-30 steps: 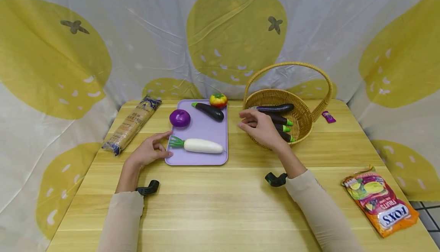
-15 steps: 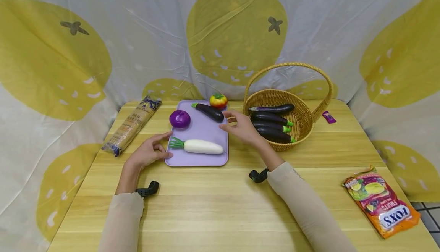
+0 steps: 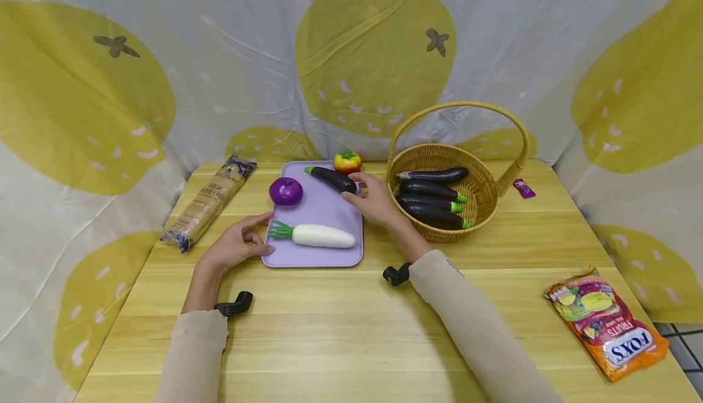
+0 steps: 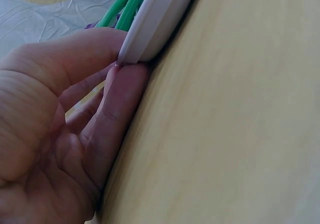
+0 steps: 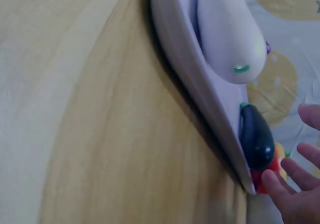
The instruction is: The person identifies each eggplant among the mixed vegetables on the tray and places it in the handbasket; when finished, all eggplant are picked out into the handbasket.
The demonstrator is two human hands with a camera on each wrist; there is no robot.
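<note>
My left hand point(image 3: 238, 245) pinches the left rim of a lilac tray point(image 3: 332, 260); in the left wrist view its thumb and a finger point(image 4: 112, 109) meet at the tray edge point(image 4: 145, 31). A white radish point(image 3: 324, 236) with green leaf stalks lies across the tray's near part. Behind it are a purple onion point(image 3: 286, 192), a dark eggplant point(image 3: 334, 180) and a red-yellow tomato-like fruit point(image 3: 347, 162). My right hand point(image 3: 376, 200) reaches over the tray's right edge, thumb and fingers spread at the eggplant's rounded end. The right wrist view shows the fingers point(image 5: 300, 174) apart beside the eggplant point(image 5: 257, 136).
A wicker basket point(image 3: 487, 210) with a tall handle stands to the right, several eggplants point(image 3: 431, 190) inside. A noodle-like packet point(image 3: 211, 201) lies at the left. A small purple sachet point(image 3: 524, 188) and a Fox's candy bag point(image 3: 606, 323) lie at the right.
My right hand has moved left from above the basket to the eggplant on the tray, uncovering the eggplants in the basket. My left hand has stayed at the tray rim.
</note>
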